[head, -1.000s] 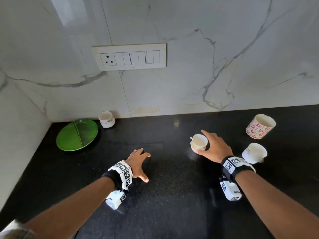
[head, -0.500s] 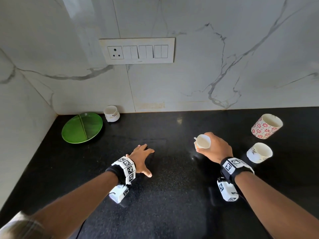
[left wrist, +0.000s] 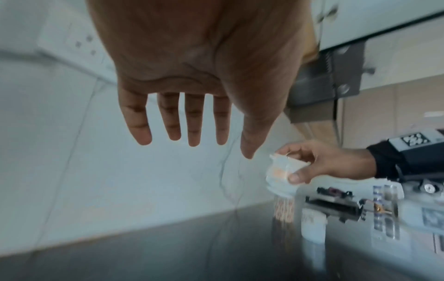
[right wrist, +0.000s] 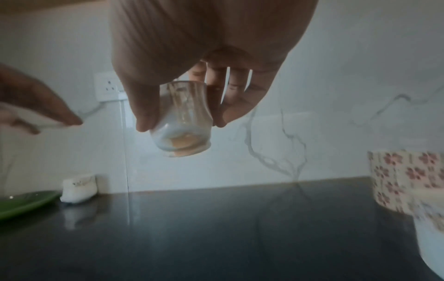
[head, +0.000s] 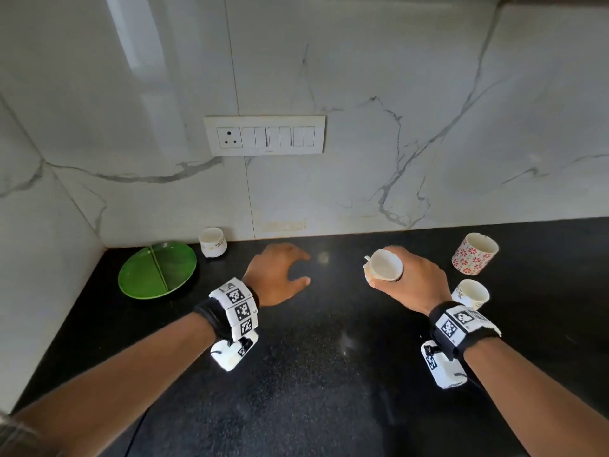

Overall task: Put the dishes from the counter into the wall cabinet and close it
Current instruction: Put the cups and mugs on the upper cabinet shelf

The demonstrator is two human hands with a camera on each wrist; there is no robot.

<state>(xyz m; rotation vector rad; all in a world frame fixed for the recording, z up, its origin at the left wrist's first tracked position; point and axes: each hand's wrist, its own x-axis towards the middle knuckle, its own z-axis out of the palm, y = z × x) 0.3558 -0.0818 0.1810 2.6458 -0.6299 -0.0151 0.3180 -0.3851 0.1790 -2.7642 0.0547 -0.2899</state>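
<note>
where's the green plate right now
In the head view the green plate lies on the black counter at the far left, in the corner by the wall, with a small white cup just to its right.

You have a small white cup [head: 385, 266] lifted clear of the black counter [head: 329, 374], at centre right of the head view, tilted with its mouth facing you. At far right stands a floral mug [head: 474, 253], a white cup [head: 471, 293] just below it. At left, a green plate [head: 157, 269] lies flat beside a small white cup [head: 213, 241], possibly printed.
</note>
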